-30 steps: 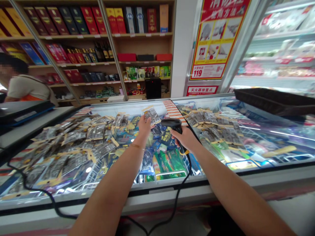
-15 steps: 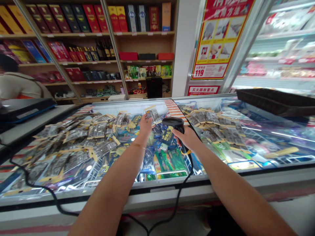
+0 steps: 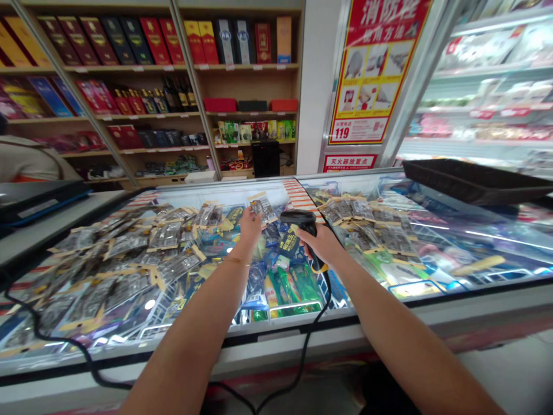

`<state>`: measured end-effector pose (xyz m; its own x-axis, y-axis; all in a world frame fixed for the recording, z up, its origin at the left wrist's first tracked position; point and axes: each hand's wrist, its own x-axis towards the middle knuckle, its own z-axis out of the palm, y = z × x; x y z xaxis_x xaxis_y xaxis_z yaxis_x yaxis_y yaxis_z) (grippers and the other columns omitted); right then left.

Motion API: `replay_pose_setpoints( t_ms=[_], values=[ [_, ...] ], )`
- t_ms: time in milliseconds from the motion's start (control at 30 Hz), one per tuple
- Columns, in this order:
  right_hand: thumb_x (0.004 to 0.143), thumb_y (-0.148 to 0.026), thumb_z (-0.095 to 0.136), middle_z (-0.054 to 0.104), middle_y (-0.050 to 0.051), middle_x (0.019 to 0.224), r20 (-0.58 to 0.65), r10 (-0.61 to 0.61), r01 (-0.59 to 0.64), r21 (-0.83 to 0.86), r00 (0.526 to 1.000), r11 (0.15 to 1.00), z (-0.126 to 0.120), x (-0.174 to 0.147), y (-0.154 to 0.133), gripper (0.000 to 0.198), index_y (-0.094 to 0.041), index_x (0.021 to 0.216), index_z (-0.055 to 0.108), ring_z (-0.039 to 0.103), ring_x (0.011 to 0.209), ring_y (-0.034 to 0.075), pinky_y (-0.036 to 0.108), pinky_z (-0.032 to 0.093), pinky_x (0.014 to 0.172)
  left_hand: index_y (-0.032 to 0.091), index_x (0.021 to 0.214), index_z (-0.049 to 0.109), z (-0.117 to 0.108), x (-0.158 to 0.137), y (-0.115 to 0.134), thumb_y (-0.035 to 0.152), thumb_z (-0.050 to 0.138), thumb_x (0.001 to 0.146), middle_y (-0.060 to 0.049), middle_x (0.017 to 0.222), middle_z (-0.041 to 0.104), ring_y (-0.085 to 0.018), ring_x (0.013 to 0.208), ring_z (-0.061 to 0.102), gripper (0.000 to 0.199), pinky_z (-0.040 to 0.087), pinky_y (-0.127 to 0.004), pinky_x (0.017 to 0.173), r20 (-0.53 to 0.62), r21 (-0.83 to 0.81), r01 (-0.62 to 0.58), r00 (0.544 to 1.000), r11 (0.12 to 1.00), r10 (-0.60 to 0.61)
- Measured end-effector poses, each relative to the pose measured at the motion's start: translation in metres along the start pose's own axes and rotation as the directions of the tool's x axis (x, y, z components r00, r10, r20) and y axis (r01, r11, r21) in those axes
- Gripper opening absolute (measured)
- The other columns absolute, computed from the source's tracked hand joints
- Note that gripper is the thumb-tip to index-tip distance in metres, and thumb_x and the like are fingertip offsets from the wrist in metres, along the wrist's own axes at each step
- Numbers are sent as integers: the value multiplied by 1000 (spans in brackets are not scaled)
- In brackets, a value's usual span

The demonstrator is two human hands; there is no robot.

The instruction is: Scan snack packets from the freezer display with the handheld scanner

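Note:
My left hand [image 3: 251,228] is closed on the edge of a clear packet [image 3: 263,208] with dark contents and a tan border, held above the freezer's glass top [image 3: 224,195]. In my right hand [image 3: 322,244] is a black barcode scanner [image 3: 298,219] with a yellow accent, its head pointing left toward the packet. A black cable [image 3: 305,349] runs down from the scanner's handle and loops off to the left. Several similar packets [image 3: 166,235] lie spread over the glass to the left, and another group of packets [image 3: 382,225] lies to the right.
Wrapped ice creams [image 3: 289,285] show through the glass in wire baskets. A black tray [image 3: 470,180] rests at the right, and a dark flat device [image 3: 38,202] stands at the left. Behind are shelves of boxes [image 3: 151,40]; a person [image 3: 32,158] is at the far left.
The view has shifted slightly, so the scene sits a little further left. Both hands keep their holds on the packet and the scanner. The person at the left shows less.

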<state>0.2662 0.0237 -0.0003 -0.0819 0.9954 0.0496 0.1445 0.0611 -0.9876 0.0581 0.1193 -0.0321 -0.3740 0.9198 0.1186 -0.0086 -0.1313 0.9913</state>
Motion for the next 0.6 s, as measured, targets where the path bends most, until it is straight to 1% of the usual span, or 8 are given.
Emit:
replay_pose_setpoints(
  t_ms=[67, 133, 200, 300, 367, 433, 500, 600],
  values=[
    [87, -35, 77, 63, -2, 60, -11, 25, -24, 74, 1000, 997, -5, 1, -5, 26, -21, 80, 56, 53, 39, 12, 25, 43, 37, 19, 121, 61, 3, -2, 2, 7, 64, 85, -8, 106, 71, -21, 91, 73, 37, 66, -34, 72, -6, 25, 8, 1000, 1000, -8],
    [87, -33, 76, 62, -3, 59, -30, 54, -50, 131, 998, 990, -17, 1, -12, 24, -21, 79, 56, 53, 38, 11, 24, 42, 36, 19, 118, 62, 9, -4, 4, 8, 68, 84, -7, 103, 69, -21, 87, 73, 36, 66, -36, 72, 6, 37, 27, 1000, 999, -27],
    [88, -30, 74, 62, -2, 57, -73, 88, -76, 153, 993, 985, -39, -1, -20, 23, -21, 79, 56, 52, 38, 11, 23, 42, 37, 19, 116, 62, 19, -6, 7, 9, 71, 84, -6, 100, 68, -20, 82, 73, 35, 66, -38, 71, 36, 34, 48, 998, 998, -50],
    [89, -31, 73, 60, -1, 51, -174, 130, -112, 114, 976, 987, -84, -7, -30, 25, -20, 75, 56, 51, 36, 12, 23, 42, 37, 19, 123, 58, 46, -11, 15, 9, 71, 85, -4, 97, 65, -16, 79, 71, 42, 66, -37, 71, 101, 8, 69, 992, 998, -70],
    [89, -33, 74, 59, 0, 49, -254, 139, -119, 93, 957, 989, -119, -14, -32, 28, -20, 72, 56, 51, 36, 12, 23, 42, 37, 21, 131, 53, 72, -18, 21, 9, 73, 85, -1, 95, 63, -13, 78, 69, 52, 65, -35, 72, 145, -14, 64, 987, 998, -61],
    [89, -31, 73, 60, 1, 49, -335, 142, -114, 101, 931, 988, -152, -21, -33, 28, -19, 71, 57, 51, 36, 12, 23, 42, 37, 24, 134, 50, 103, -27, 29, 10, 75, 84, 1, 94, 62, -11, 76, 67, 58, 65, -32, 72, 201, -21, 27, 979, 999, -22],
    [90, -28, 72, 61, 1, 51, -396, 148, -108, 121, 906, 987, -181, -29, -31, 25, -19, 72, 58, 51, 37, 12, 23, 41, 36, 24, 127, 54, 139, -38, 35, 10, 74, 85, 1, 94, 62, -11, 73, 66, 49, 65, -31, 71, 282, 28, -38, 959, 999, 29],
    [88, -26, 73, 63, 1, 56, -457, 131, -81, 129, 880, 988, -213, -41, -25, 20, -18, 76, 59, 52, 38, 12, 23, 42, 36, 21, 113, 62, 193, -56, 39, 12, 66, 90, -3, 100, 65, -11, 73, 66, 26, 64, -30, 69, 416, 179, -165, 906, 970, 77]
  ],
)
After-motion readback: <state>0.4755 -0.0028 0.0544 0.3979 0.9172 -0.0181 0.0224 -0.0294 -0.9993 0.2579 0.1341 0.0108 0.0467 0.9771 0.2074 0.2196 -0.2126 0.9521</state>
